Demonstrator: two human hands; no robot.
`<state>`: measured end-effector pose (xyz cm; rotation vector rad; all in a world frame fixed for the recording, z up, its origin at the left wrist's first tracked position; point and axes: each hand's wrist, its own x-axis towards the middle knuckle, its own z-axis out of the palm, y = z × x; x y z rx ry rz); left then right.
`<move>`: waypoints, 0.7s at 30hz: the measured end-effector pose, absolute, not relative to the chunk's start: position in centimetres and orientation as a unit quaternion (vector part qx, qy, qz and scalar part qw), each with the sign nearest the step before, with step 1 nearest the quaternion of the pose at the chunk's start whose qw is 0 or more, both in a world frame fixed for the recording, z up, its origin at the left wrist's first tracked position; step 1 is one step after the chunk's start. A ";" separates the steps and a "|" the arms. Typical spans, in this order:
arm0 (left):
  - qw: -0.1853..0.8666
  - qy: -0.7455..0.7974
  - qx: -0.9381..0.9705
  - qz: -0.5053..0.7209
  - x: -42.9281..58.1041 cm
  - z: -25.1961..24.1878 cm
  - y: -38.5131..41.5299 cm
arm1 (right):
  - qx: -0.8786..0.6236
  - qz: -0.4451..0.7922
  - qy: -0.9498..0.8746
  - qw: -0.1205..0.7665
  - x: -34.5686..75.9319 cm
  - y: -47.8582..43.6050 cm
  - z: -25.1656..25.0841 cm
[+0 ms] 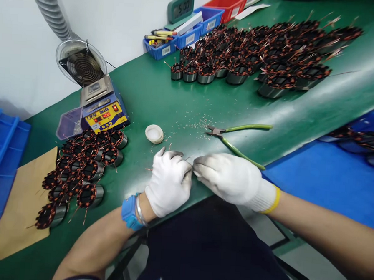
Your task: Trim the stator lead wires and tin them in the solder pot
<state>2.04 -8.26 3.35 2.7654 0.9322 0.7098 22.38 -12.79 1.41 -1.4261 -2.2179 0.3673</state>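
Observation:
My left hand (169, 183), in a white glove with grey fingertips, is closed at the table's near edge. Copper wire ends (148, 169) poke out around it, like those on the wound motor stators nearby; the stator body under the hand is hidden. Meeting it from the right is my right hand (230, 178), also gloved, its fingers pinched together beside the left thumb. What those fingertips hold cannot be made out. Just beyond the hands lie green-handled cutting pliers (217, 132), jaws apart. A small round white dish (154, 134) sits ahead of my left hand.
Wound motor stators stand grouped at left (91, 170) and at the back right (239, 71). A blue-and-yellow solder pot (106, 117) with a fan (84, 65) stands behind the left group. Wire clippings (192, 125) litter the green table. Blue bins (160, 51) line the wall.

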 end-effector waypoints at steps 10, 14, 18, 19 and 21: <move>0.070 0.300 0.917 0.253 2.0 3.0 -8.2 | -0.537 0.168 -0.788 0.249 22.6 -12.5 2.3; 0.076 0.304 0.920 0.237 2.0 3.1 -8.1 | -0.462 0.086 -0.853 0.225 22.8 -12.4 2.1; 0.069 0.299 0.922 0.238 1.9 3.2 -8.0 | -0.592 0.402 -0.646 0.266 21.0 -12.3 2.6; 0.070 0.296 0.921 0.241 1.9 3.2 -8.0 | -0.585 0.481 -0.596 0.266 20.7 -12.2 2.7; 0.071 0.293 0.920 0.249 1.9 3.2 -8.0 | -0.563 0.525 -0.582 0.261 20.9 -12.1 2.8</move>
